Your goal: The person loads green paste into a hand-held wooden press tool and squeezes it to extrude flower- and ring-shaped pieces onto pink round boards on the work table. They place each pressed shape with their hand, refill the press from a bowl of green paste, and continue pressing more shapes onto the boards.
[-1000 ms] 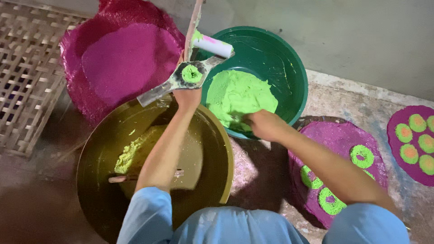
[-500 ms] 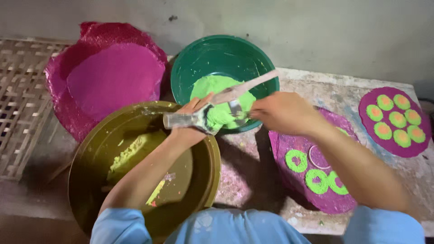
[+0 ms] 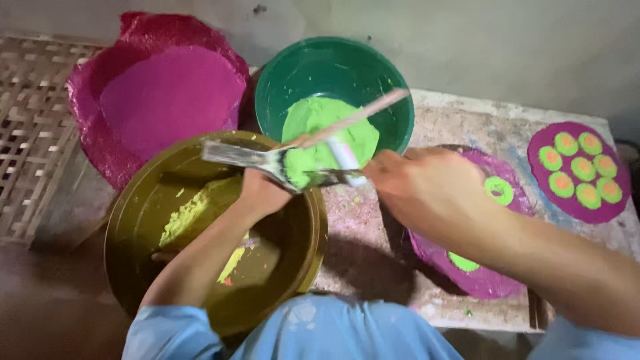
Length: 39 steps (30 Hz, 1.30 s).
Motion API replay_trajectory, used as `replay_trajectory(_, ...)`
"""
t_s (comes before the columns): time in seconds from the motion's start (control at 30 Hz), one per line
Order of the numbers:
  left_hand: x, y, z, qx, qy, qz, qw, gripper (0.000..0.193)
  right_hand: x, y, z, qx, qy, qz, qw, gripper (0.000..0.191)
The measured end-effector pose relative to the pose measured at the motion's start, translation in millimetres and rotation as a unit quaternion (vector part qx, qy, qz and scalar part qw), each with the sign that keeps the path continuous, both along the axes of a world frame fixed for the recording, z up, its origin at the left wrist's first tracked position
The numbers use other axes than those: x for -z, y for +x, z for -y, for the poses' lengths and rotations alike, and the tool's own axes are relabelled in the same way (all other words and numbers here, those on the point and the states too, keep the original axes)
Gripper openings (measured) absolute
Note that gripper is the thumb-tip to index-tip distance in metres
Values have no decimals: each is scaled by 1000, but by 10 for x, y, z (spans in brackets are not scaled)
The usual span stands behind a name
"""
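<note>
My left hand (image 3: pixel 261 192) grips a flat metal mould (image 3: pixel 267 162) heaped with bright green powder, held over the rim of the olive-brown basin (image 3: pixel 133 220). My right hand (image 3: pixel 427 190) holds a thin pale stick (image 3: pixel 357 117) that lies across the green heap on the mould. Just behind them stands the green bowl (image 3: pixel 393 113) with a mound of green powder (image 3: pixel 320 120). Below my right arm lies a magenta disc (image 3: pixel 487 280) with green rings on it.
A magenta bag of pink powder (image 3: pixel 167 100) sits at the back left beside a bamboo lattice (image 3: pixel 30 133). A second magenta disc (image 3: pixel 580 170) with several green-and-orange dots lies at the far right of the stained slab (image 3: pixel 453 120). Yellow-green powder streaks the basin's inside.
The mould came from over the green bowl toward me and now hangs over the basin's rim, piled with green powder. My right hand left the bowl and now holds the stick across it.
</note>
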<state>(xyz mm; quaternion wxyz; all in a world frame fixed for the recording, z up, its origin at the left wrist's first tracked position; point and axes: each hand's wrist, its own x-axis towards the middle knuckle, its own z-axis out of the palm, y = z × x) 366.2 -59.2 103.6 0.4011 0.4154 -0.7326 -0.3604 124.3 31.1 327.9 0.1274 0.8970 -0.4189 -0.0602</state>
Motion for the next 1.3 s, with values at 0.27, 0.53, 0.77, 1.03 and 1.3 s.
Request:
replay_trajectory(0.27, -163, -186, -59, 69, 175, -234, 954, 51, 335, 327, 71, -28, 1, -23, 999, 18)
replay_trajectory(0.53, -511, -90, -113, 59, -25, 13, 998, 69, 250, 347, 24, -18, -64, -46, 997, 18)
replay_trajectory(0.77, -290, -86, -48, -102, -156, 145, 972, 73, 409, -11, 20, 43, -20, 58, 997, 27)
replay_trajectory(1.03, -482, -122, 131, -226, -252, 141, 930, 79, 1430, 272, 252, 98, 132, 541, 824, 55)
replay_trajectory(1.3, -707, -115, 72, -293, -372, 231, 850, 51, 1729, -101, 283, 99, 242, 614, 745, 35)
